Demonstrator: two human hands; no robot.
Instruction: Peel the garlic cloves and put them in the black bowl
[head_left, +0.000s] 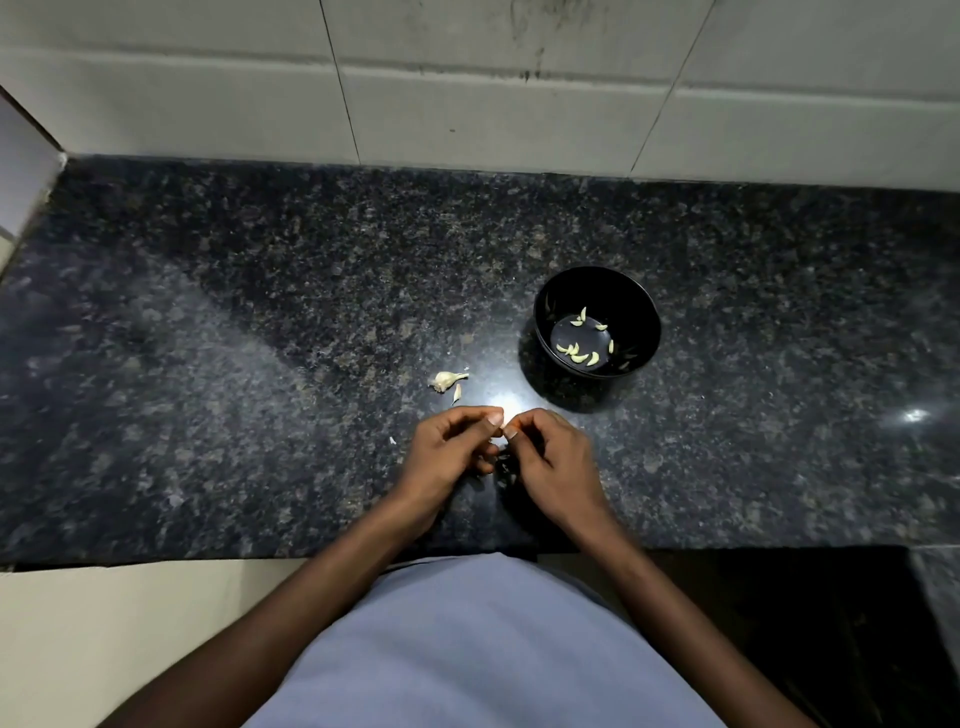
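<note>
My left hand (451, 448) and my right hand (546, 457) meet over the dark granite counter (260, 364), fingertips pinching a small garlic clove (501, 435) between them; most of the clove is hidden by the fingers. The black bowl (639, 306) stands beyond and to the right of my hands, with several peeled pale cloves (577, 354) on its bottom. The rest of the garlic bulb (445, 380) lies just beyond my left hand, with a loose clove (456, 393) beside it.
A tiny white scrap of skin (392, 441) lies left of my left hand, and dark bits of peel (505, 467) sit under my hands. A tiled wall (467, 104) backs the counter. The counter's front edge runs close to my body.
</note>
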